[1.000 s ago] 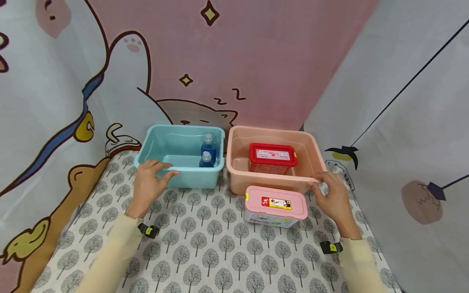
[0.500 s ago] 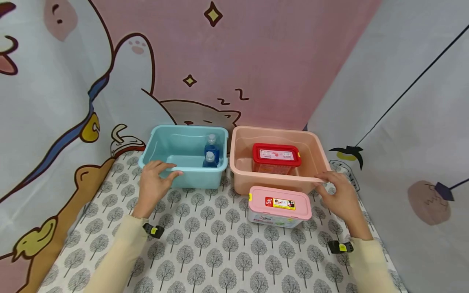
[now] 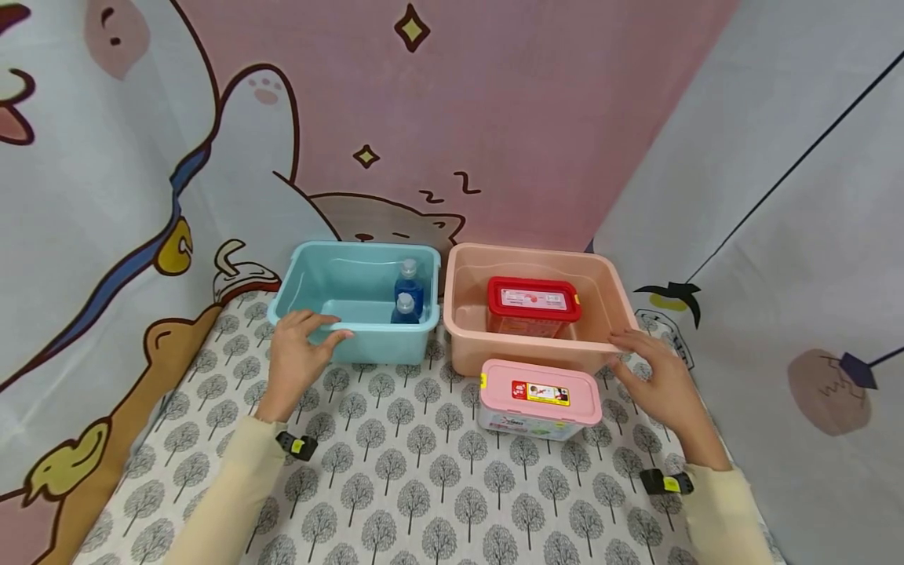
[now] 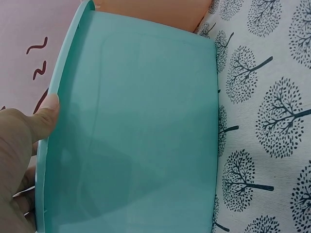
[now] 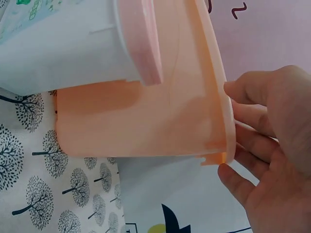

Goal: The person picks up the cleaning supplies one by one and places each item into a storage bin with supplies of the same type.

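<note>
My left hand [image 3: 300, 359] is at the front rim of a light blue plastic bin [image 3: 374, 345]. In the left wrist view its thumb [image 4: 46, 114] lies on the rim, and the other fingers go behind it. Two bottles of blue liquid, one of them a blue bottle [image 3: 410, 289], stand inside at the right. My right hand [image 3: 660, 384] is at the front right corner of a peach plastic bin [image 3: 523, 347], thumb tip right at the rim, fingers loosely spread behind it. A red-lidded box [image 3: 534, 298] sits in that bin.
A white box with a pink lid [image 3: 540, 391] stands on the tree-print cloth [image 3: 395, 486], close in front of the peach bin. Behind the bins hangs a pink cartoon-print curtain [image 3: 523, 118], with printed fabric at both sides.
My right hand has shifted slightly outward at the corner of the peach bin. My left hand keeps its place on the blue bin's rim. The head view has turned a little left.
</note>
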`<state>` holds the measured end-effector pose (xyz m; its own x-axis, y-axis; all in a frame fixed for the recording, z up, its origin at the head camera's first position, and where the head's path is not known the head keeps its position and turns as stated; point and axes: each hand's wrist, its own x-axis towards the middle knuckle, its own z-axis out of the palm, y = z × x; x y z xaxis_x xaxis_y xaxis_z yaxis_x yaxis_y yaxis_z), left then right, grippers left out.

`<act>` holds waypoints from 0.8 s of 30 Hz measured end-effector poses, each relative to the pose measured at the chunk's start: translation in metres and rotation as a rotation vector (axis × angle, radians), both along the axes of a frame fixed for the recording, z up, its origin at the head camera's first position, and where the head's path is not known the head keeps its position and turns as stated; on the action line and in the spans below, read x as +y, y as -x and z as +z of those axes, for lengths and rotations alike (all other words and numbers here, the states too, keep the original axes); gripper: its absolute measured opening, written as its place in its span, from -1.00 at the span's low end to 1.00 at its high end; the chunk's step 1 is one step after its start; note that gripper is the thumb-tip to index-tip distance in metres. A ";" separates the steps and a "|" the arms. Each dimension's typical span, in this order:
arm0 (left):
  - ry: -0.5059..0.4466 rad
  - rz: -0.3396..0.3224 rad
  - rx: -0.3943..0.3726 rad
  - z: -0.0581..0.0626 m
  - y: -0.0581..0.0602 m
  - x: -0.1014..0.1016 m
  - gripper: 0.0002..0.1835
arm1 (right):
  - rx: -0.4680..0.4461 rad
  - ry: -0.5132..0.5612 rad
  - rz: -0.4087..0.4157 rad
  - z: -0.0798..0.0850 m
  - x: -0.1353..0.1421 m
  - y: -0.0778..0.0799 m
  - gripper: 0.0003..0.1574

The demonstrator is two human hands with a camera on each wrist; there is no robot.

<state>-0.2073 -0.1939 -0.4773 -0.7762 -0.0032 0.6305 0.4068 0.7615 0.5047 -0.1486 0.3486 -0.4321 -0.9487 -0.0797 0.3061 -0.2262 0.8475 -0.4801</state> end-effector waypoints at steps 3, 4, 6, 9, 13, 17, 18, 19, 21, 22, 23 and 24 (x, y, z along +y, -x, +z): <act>0.002 0.003 -0.004 0.000 0.000 0.000 -0.59 | -0.013 0.017 0.011 0.001 -0.001 -0.001 -0.47; 0.003 0.004 -0.002 0.000 0.000 0.000 -0.59 | -0.017 0.019 0.013 0.001 -0.001 -0.002 -0.46; 0.005 0.004 -0.004 0.000 0.000 0.000 -0.59 | -0.029 0.020 0.009 0.002 -0.002 -0.002 -0.45; 0.004 0.008 -0.009 -0.001 0.000 0.000 -0.59 | -0.034 0.018 0.004 0.003 -0.004 -0.004 -0.39; 0.005 0.011 -0.017 -0.001 -0.001 0.000 -0.59 | -0.031 0.019 0.010 0.006 -0.007 -0.008 -0.30; 0.006 0.010 -0.017 0.000 -0.001 0.000 -0.59 | -0.016 0.041 0.041 0.008 -0.008 -0.012 -0.27; 0.006 0.010 -0.017 0.000 -0.001 0.000 -0.59 | -0.011 0.047 0.051 0.009 -0.009 -0.013 -0.26; 0.006 0.010 -0.016 0.000 -0.001 0.000 -0.59 | -0.009 0.051 0.060 0.009 -0.009 -0.014 -0.25; 0.006 0.008 -0.014 0.000 -0.001 0.000 -0.59 | -0.007 0.056 0.070 0.011 -0.010 -0.017 -0.22; 0.006 0.008 -0.014 0.000 -0.001 0.000 -0.59 | -0.009 0.055 0.075 0.012 -0.011 -0.018 -0.20; 0.006 0.008 -0.014 0.001 -0.001 0.000 -0.59 | -0.011 0.055 0.078 0.013 -0.012 -0.020 -0.17; 0.006 0.008 -0.015 0.001 -0.001 0.000 -0.59 | -0.015 0.054 0.080 0.014 -0.012 -0.021 -0.15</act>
